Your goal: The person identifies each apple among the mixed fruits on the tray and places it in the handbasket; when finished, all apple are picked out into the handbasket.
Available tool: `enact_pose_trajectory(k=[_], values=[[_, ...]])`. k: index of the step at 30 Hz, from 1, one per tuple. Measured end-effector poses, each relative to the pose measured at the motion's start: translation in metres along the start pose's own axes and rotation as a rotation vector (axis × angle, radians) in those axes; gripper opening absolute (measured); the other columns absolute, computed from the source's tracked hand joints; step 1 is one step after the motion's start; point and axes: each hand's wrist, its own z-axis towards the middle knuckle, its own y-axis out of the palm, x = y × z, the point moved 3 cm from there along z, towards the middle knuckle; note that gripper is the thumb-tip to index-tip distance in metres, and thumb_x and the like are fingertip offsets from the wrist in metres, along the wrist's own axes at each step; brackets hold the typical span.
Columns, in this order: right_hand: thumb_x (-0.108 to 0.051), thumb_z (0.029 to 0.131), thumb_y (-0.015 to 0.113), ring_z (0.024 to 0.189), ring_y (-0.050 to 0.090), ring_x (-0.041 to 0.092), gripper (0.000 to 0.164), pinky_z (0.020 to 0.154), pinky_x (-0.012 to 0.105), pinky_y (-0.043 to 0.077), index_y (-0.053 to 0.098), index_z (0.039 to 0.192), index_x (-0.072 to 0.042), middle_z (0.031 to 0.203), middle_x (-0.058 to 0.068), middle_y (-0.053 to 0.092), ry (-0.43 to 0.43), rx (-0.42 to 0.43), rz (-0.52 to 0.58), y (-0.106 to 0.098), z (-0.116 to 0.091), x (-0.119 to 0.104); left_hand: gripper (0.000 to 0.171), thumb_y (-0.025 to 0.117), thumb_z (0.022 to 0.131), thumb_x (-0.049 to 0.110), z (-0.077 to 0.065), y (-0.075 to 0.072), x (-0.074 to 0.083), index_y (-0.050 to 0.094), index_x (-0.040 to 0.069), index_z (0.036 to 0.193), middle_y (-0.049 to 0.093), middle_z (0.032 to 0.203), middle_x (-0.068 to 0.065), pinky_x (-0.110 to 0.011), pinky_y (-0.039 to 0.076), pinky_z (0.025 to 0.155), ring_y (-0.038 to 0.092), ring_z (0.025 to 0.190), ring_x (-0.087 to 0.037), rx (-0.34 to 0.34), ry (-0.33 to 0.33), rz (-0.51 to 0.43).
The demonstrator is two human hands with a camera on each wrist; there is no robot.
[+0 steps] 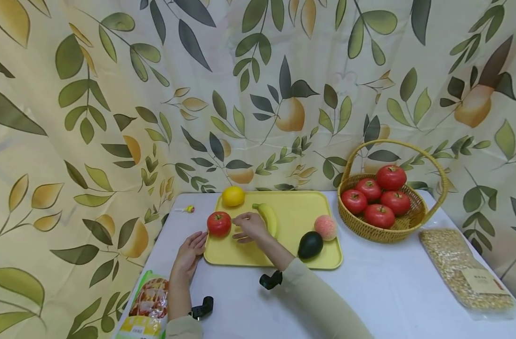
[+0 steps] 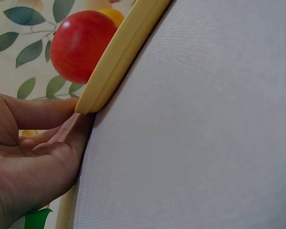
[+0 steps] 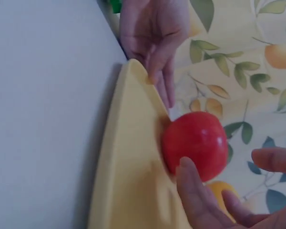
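Observation:
My left hand (image 1: 189,253) is at the near left corner of the yellow tray (image 1: 249,258); in the left wrist view the thumb is on its rim and the fingers reach below its edge. On the tray's left side sits a red tomato (image 1: 219,223). Over the tray, just right of that tomato, my right hand (image 1: 250,227) has its fingers spread and holds nothing; its fingertips (image 3: 187,167) overlap the tomato in the right wrist view. Behind the tomato lies a lemon (image 1: 233,196). A banana (image 1: 268,220) is partly covered by the right hand.
An avocado (image 1: 310,245) and a peach (image 1: 326,228) lie at the tray's right. Beyond it stands a handled wicker basket (image 1: 382,238) with several tomatoes. A bag of grain (image 1: 465,268) is far right, a green food packet (image 1: 149,301) front left, and a lollipop (image 1: 190,209) back left.

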Motion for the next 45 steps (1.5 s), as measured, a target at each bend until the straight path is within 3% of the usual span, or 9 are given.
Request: enact_pose_trajectory(k=[6,12,27,39,45], values=[[-0.033,0.095,0.075,0.089,0.076,0.046,0.06,0.079,0.049,0.066,0.052,0.141,-0.003,0.14,0.027,0.056,0.048,0.061,0.022,0.012,0.004,0.007,0.065,0.045,0.098,-0.02,0.001,0.001,0.001,0.031,-0.003,0.159,0.042,0.16,-0.025,-0.042,0.037,0.121,0.041,0.15,-0.036,0.011,0.0,0.01],[-0.042,0.095,0.074,0.088,0.076,0.044,0.065,0.079,0.048,0.066,0.052,0.149,-0.014,0.15,0.022,0.053,0.066,0.105,-0.037,0.023,0.008,0.007,0.066,0.044,0.098,-0.02,0.0,0.001,0.002,0.029,-0.003,0.16,0.041,0.16,-0.026,-0.044,0.036,0.122,0.04,0.15,-0.037,0.007,0.007,0.014],[-0.049,0.093,0.075,0.097,0.074,0.049,0.076,0.085,0.054,0.063,0.048,0.154,-0.012,0.148,0.02,0.057,0.14,-0.021,0.037,0.02,0.031,0.015,0.064,0.042,0.098,-0.021,0.001,0.003,0.0,0.028,-0.006,0.159,0.04,0.16,-0.027,-0.045,0.034,0.123,0.039,0.15,-0.038,-0.015,0.02,0.001],[-0.053,0.092,0.076,0.089,0.077,0.044,0.074,0.078,0.051,0.065,0.053,0.151,-0.014,0.145,0.023,0.057,0.135,-0.017,-0.046,0.025,0.036,0.011,0.064,0.044,0.098,-0.021,0.003,0.0,0.0,0.03,-0.006,0.158,0.041,0.16,-0.027,-0.044,0.035,0.122,0.04,0.15,-0.038,-0.001,0.022,0.006],[-0.047,0.093,0.077,0.092,0.076,0.045,0.072,0.081,0.051,0.064,0.053,0.151,-0.011,0.145,0.023,0.056,0.151,-0.042,-0.01,0.026,0.037,0.009,0.065,0.044,0.098,-0.021,0.002,0.0,0.002,0.029,-0.006,0.159,0.04,0.16,-0.027,-0.044,0.035,0.122,0.039,0.15,-0.038,-0.009,0.031,0.002]])
